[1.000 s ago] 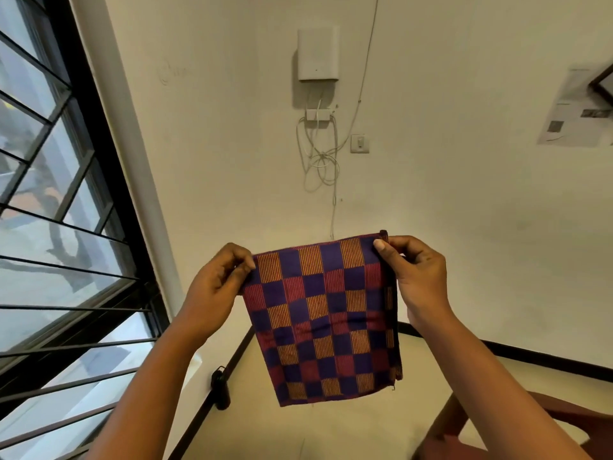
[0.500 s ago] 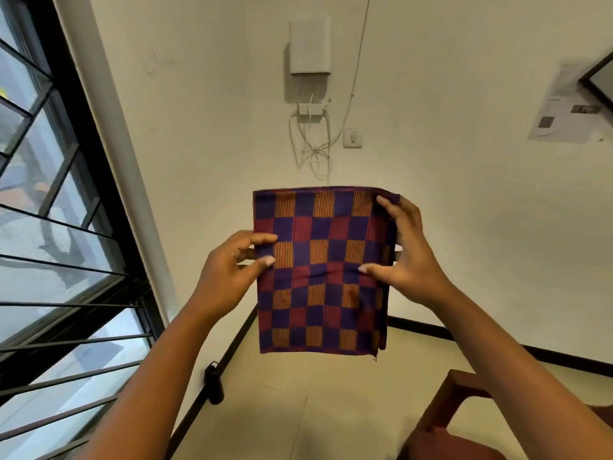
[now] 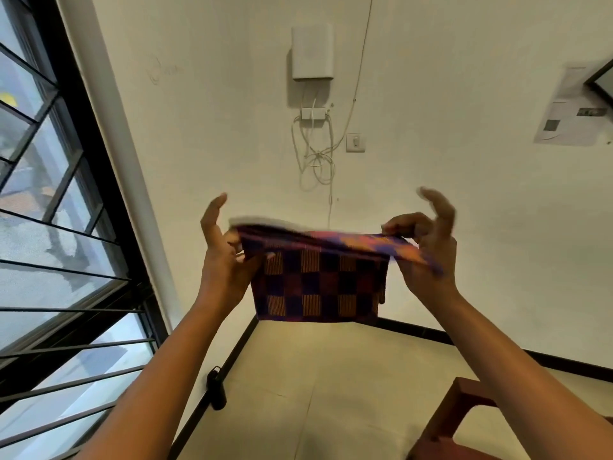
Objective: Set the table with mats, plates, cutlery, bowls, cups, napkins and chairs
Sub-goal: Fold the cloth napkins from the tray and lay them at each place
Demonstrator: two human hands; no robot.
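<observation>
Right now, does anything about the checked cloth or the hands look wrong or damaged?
Nothing stands out. The checked cloth shows no tear or stain; its upper flap is blurred. The left hand and the right hand each pinch an upper corner.

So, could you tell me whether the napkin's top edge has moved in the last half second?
Yes. The napkin has folded: its top edge dropped farther below the wall switch, with both hands gripping it.

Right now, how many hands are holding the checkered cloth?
2. The left hand pinches the checkered cloth at its left edge, and the right hand pinches the top fold at its right end. The cloth hangs in the air between them.
</observation>
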